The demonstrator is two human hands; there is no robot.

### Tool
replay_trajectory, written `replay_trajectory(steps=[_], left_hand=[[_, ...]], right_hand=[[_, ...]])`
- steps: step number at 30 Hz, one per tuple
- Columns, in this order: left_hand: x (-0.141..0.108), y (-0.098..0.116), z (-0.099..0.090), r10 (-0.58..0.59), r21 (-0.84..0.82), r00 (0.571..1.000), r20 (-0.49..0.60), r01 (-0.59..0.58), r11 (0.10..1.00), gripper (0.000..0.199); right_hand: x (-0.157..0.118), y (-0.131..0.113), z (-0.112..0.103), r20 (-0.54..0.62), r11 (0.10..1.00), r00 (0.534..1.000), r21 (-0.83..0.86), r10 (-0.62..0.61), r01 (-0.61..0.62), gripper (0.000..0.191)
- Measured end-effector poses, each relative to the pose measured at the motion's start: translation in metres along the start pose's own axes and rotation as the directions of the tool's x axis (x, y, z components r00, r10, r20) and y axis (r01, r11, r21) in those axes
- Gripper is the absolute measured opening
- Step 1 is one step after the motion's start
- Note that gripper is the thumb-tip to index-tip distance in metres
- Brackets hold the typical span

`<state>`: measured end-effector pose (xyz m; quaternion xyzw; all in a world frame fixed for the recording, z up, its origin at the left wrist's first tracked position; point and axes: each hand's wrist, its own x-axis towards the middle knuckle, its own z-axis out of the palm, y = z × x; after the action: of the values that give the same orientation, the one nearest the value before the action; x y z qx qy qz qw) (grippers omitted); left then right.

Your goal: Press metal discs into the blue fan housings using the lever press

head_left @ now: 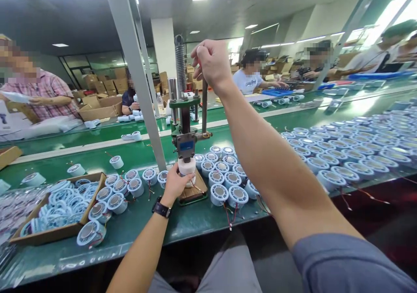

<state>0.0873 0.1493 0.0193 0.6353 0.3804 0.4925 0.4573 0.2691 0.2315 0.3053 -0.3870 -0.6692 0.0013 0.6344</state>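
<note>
A green hand press (186, 143) stands on the bench, its white round pressing block (186, 166) lowered over the wooden base plate (194, 191). My left hand (177, 182), with a black watch on the wrist, has its fingers and thumb around a small white part directly under the block; most of that part is hidden. My right hand (210, 62) is raised and curled at the top of the press's upright lever (204, 106). Round light-blue motor units (219, 193) with thin wires stand close to the right of the press.
On the left, a cardboard tray (52, 236) holds light-blue rings, with more blue units (117, 201) beside it. Rows of blue units (330, 179) cover the right side. A grey post (137, 75) rises behind the press. Several people work across the green bench (137, 230).
</note>
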Motion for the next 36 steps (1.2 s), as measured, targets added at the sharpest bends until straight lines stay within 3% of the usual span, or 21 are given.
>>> replay_trajectory(steps=[2,6,8,10,12,15,18,20,21,23,26,28,30,31,33,36], left_hand=[[-0.002,-0.004,0.0,-0.001,0.03,1.0,-0.004,0.001,1.0,0.044],[-0.009,-0.013,0.002,0.008,0.06,0.999,-0.032,-0.006,0.998,0.045],[-0.013,-0.017,0.003,0.019,0.081,0.998,-0.054,-0.014,0.997,0.055],[-0.017,-0.02,0.004,0.025,0.102,0.997,-0.074,-0.017,0.995,0.069],[-0.02,-0.022,0.004,0.027,0.114,0.995,-0.091,-0.016,0.993,0.078],[-0.022,-0.024,0.005,0.034,0.116,0.991,-0.128,-0.019,0.993,0.081],[-0.022,-0.024,0.007,0.048,0.113,0.985,-0.168,-0.029,0.993,0.081],[-0.024,-0.024,0.008,0.054,0.112,0.982,-0.181,-0.034,0.993,0.08],[-0.025,-0.024,0.008,0.054,0.11,0.982,-0.182,-0.034,0.993,0.079],[-0.026,-0.024,0.007,0.047,0.106,0.984,-0.174,-0.028,0.994,0.077],[-0.027,-0.023,0.004,0.021,0.098,0.988,-0.152,-0.006,0.995,0.076],[-0.026,-0.021,0.004,0.002,0.094,0.991,-0.137,0.011,0.996,0.076],[-0.027,-0.017,0.006,-0.009,0.09,0.992,-0.125,0.021,0.996,0.076],[-0.029,-0.014,0.008,-0.009,0.088,0.993,-0.118,0.019,0.996,0.075],[-0.034,-0.008,0.006,0.007,0.086,0.995,-0.102,0.002,0.996,0.075],[-0.039,-0.002,-0.015,0.072,0.096,0.992,-0.107,-0.061,0.993,0.074]], right_hand=[[-0.003,0.0,0.002,-0.021,1.0,1.0,0.007,0.01,-0.01,0.051],[0.002,-0.012,0.003,-0.014,0.997,0.997,-0.017,0.08,-0.08,0.04],[0.002,-0.029,-0.006,-0.015,0.987,0.988,-0.045,0.151,-0.151,0.043],[-0.016,-0.053,-0.023,-0.024,0.984,0.986,-0.062,0.167,-0.168,0.046],[-0.062,-0.079,-0.042,-0.045,0.993,0.995,-0.066,0.092,-0.094,0.04],[-0.189,-0.102,-0.058,-0.135,0.989,0.985,-0.115,-0.11,0.095,0.022],[-0.317,-0.094,-0.053,-0.273,0.931,0.911,-0.283,-0.309,0.231,0.022],[-0.355,-0.087,-0.05,-0.213,0.915,0.934,-0.348,-0.287,0.202,0.021],[-0.353,-0.087,-0.052,-0.183,0.914,0.944,-0.355,-0.276,0.198,0.019],[-0.311,-0.093,-0.06,-0.146,0.916,0.947,-0.332,-0.285,0.224,0.014],[-0.194,-0.093,-0.069,-0.121,0.917,0.937,-0.279,-0.329,0.286,0.016],[-0.12,-0.076,-0.063,-0.063,0.938,0.956,-0.223,-0.286,0.266,0.026],[-0.074,-0.052,-0.049,0.01,0.967,0.977,-0.145,-0.211,0.21,0.04],[-0.066,-0.041,-0.041,0.027,0.98,0.985,-0.1,-0.173,0.175,0.046],[-0.082,-0.03,-0.026,-0.005,0.995,0.995,0.001,-0.102,0.102,0.054],[-0.174,-0.023,-0.003,-0.142,0.994,0.989,0.108,0.028,-0.013,0.059]])
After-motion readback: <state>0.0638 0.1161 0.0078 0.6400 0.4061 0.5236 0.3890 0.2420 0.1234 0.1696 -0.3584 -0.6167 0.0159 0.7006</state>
